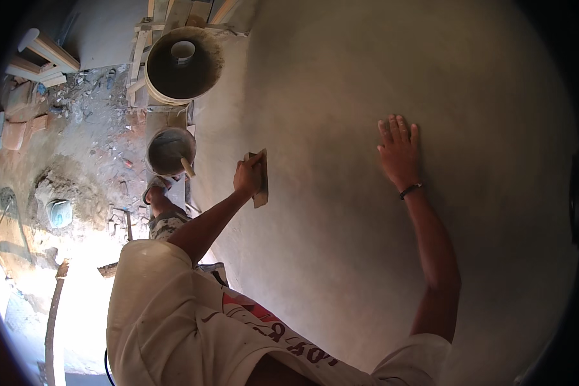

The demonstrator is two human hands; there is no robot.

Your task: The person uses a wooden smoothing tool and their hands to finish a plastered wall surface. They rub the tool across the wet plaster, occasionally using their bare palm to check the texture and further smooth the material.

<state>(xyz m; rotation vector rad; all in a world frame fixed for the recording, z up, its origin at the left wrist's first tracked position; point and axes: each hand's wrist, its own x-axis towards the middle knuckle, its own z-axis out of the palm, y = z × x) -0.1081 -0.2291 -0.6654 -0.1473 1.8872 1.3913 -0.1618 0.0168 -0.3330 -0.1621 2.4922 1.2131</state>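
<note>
A wide grey plastered wall (341,257) fills the middle and right of the view. My left hand (248,175) is closed round the grip of a plastering float (262,186), a flat rectangular board standing edge-on to me at the wall face. Farther right, my right hand (400,154) rests flat against the plaster, fingers stretched, a dark band (411,190) at its wrist. Left of the float stands a bucket (149,153) of grey mix, with a light tool handle (188,168) leaning out over its rim.
Beyond the bucket is a large drum (149,83) with dark contents and a white cup (183,51) inside. Wooden planks (140,55) surround it. Rubble (103,96) and a blue-and-white sack (60,213) lie on the floor at left. My sandalled foot (156,185) is beside the bucket.
</note>
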